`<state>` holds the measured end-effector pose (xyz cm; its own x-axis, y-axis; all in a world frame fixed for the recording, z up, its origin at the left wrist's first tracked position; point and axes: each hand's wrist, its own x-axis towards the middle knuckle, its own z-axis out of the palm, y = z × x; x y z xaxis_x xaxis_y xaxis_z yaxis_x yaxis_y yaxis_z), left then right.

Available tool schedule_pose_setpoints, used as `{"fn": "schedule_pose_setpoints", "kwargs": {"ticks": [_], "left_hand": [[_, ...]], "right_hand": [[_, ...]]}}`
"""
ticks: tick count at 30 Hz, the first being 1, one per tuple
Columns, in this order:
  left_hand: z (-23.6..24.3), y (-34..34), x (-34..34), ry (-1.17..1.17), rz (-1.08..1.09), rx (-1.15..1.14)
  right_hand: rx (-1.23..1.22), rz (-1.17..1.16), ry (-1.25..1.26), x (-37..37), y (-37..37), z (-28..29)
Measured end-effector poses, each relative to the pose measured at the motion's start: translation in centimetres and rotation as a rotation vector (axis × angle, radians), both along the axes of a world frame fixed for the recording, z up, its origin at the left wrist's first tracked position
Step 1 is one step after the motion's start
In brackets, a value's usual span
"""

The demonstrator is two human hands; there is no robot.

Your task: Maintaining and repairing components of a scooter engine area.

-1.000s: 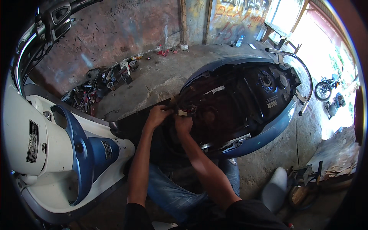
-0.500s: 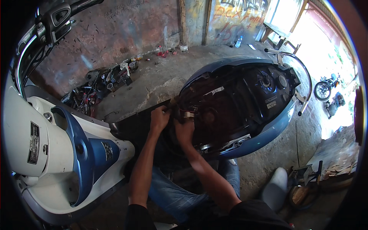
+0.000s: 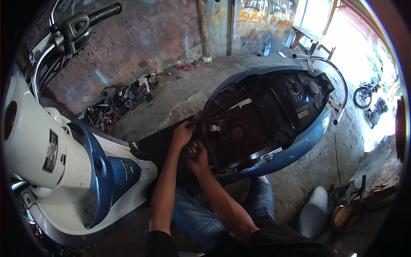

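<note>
Two bare hands are seen at the front edge of the open underseat bay (image 3: 257,124) of a blue scooter (image 3: 299,145); left hand (image 3: 183,135) is curled, fingers closed around a dark cable bundle (image 3: 201,124) at the bay rim; right hand (image 3: 198,155) sits just below and beside it, fingers bent into the same wiring, exact pinch cannot be told. Hands are near each other, almost touching. A small pale connector (image 3: 215,127) is seen just right of the left hand, inside the bay. Fuel cap (image 3: 295,91) and a round cap (image 3: 315,88) are placed at the far end of the bay, chrome grab rail (image 3: 338,81) curved round the tail. White and blue front leg shield (image 3: 98,171) is seen at left, handlebar grip (image 3: 102,10) up top. Blue jeans (image 3: 201,218) are seen under the forearms. Scattered parts and tools (image 3: 120,100) are piled on the concrete floor (image 3: 180,94) by the wall. A parked motorcycle (image 3: 364,95) is visible outside, far right; a white panel (image 3: 314,212) lies lower right
</note>
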<state>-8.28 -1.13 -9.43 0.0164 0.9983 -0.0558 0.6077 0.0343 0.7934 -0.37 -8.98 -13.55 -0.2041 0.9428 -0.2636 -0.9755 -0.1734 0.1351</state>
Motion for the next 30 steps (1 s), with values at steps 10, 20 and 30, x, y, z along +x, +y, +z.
{"fn": "schedule_pose_setpoints", "kwargs": {"ticks": [10,20,30], "left_hand": [[-2.0,1.2,-0.5,-0.153,0.050,-0.133],[-1.4,-0.1,-0.6,-0.717,0.142,-0.444],[-1.2,-0.9,0.6,-0.903,0.247,-0.453]], "right_hand": [[0.028,0.103,-0.073,1.6,-0.2,-0.3],[-0.015,0.085,-0.200,1.1,-0.5,0.9],[-0.033,0.092,-0.176,1.5,-0.4,0.9]]}}
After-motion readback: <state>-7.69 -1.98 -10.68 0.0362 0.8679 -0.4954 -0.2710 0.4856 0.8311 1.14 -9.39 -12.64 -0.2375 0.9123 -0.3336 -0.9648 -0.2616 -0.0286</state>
